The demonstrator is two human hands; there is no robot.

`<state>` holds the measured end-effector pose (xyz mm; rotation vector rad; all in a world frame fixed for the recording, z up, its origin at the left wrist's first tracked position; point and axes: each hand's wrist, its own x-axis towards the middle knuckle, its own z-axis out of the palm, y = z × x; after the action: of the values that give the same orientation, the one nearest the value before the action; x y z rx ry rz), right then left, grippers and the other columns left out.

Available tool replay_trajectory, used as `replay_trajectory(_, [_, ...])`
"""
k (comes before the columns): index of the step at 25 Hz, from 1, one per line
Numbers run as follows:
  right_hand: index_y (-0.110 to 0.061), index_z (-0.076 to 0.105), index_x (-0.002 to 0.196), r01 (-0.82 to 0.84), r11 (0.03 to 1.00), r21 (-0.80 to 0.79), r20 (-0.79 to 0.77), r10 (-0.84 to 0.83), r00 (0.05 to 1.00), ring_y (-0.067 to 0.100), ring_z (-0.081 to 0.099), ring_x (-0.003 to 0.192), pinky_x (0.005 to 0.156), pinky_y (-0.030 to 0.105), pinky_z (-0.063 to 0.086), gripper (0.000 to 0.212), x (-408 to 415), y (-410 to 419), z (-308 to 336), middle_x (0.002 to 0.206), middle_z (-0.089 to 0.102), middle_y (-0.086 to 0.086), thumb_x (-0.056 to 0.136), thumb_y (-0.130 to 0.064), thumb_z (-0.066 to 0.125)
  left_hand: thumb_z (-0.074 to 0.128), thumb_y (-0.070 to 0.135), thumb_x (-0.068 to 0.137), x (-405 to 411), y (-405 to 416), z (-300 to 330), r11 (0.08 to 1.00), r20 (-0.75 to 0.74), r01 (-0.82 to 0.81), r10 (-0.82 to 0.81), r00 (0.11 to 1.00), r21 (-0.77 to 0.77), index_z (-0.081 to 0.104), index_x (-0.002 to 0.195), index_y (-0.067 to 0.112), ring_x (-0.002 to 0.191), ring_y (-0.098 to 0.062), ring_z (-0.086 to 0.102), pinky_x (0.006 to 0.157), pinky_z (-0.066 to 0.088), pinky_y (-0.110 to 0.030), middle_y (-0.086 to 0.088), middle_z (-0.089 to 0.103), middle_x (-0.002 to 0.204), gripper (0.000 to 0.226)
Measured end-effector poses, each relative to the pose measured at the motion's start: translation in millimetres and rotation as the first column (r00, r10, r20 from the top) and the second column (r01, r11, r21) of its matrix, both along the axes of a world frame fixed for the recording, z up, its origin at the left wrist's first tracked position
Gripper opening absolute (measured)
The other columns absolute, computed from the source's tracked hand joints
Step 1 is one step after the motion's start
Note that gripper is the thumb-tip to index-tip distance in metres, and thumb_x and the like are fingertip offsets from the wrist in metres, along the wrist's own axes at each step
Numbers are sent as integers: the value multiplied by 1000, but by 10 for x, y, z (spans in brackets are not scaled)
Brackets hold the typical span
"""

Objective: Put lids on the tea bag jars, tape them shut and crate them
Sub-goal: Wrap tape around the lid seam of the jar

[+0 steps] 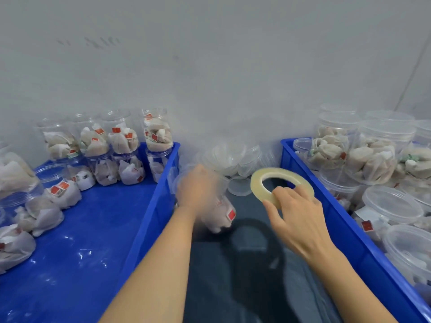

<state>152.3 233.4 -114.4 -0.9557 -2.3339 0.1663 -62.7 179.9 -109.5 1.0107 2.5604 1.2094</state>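
One jar, one tape roll, two hands, two crates.
Left hand (197, 187), blurred, grips a tea-bag jar (218, 213) between two blue crates (149, 213); right hand (297, 214) pinches the clear tape roll (281, 183). Loose lids (229, 158) piled behind; count unclear.

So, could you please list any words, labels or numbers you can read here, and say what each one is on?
No text can be read.
Red tags on the tea bags: print too small and blurred.
Red tag on the jar the left hand holds: blurred.
Tape roll in the right hand: no print visible.
Grey marks on the wall: illegible smudges.
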Motion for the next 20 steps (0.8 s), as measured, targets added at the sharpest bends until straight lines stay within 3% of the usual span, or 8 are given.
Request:
replay_trajectory(4, [-20,48,90,110,974,-197,266,-55,962,17,40,115,92,47,40,28,-289,116,-211,103,53,-7,98,-44,35,61,44,84,222,-59,-71,995,-81,78,-73,994,63,56,90,34,88,-14,56,73,48,-35,16,53,80,13])
replay_trajectory(7, [-20,49,119,80,964,-253,358,16,934,17,31,127,100,52,35,36,-511,136,-436,130,49,-4,98,-46,34,64,52,81,281,-57,-79,979,-63,186,-191,980,-82,57,115,37,125,-26,41,101,41,-42,3,50,122,39])
replay_trajectory(9, [-24,32,140,57,955,-292,402,69,913,20,15,139,105,67,20,57,-528,166,-533,147,30,0,91,-51,41,72,49,75,340,-79,-88,956,-42,228,-239,970,-187,48,132,38,134,-29,29,101,32,-34,-3,32,140,63])
replay_trajectory(11, [-31,8,150,-53,960,-274,421,169,891,19,-4,146,105,73,5,91,-489,157,-596,154,11,-8,76,-61,53,76,40,72,434,-88,-93,957,-72,249,-261,963,-147,46,135,32,127,-28,35,97,32,-29,-2,35,129,71])
replay_trajectory(13, [-33,18,146,-208,922,-326,188,279,942,16,14,144,107,69,20,94,-436,89,-509,149,27,-13,69,-61,65,80,36,68,543,-54,-17,967,-110,255,-257,960,-31,46,135,25,121,-25,41,98,37,-30,-2,40,124,76])
replay_trajectory(16, [-32,40,131,-259,927,-270,-326,165,931,12,53,113,85,44,50,70,-296,162,-273,118,53,-20,71,-42,75,88,31,60,813,130,206,914,-250,325,-264,932,244,47,133,18,118,-22,45,97,33,-19,-3,42,124,85])
replay_trajectory(18, [-16,40,139,-112,981,-159,-463,26,886,22,50,119,90,47,48,75,-171,298,-105,129,53,-1,73,-28,75,91,31,57,1053,317,373,815,-257,343,-246,935,467,44,135,16,117,-16,44,96,31,-10,-2,42,125,91])
replay_trajectory(20, [-2,36,142,129,990,-64,-549,-143,824,34,42,127,101,49,39,79,-38,447,18,138,47,18,75,-16,74,90,42,56,1327,500,492,733,-95,287,-293,951,617,38,136,16,115,-9,45,94,34,-5,3,41,123,98])
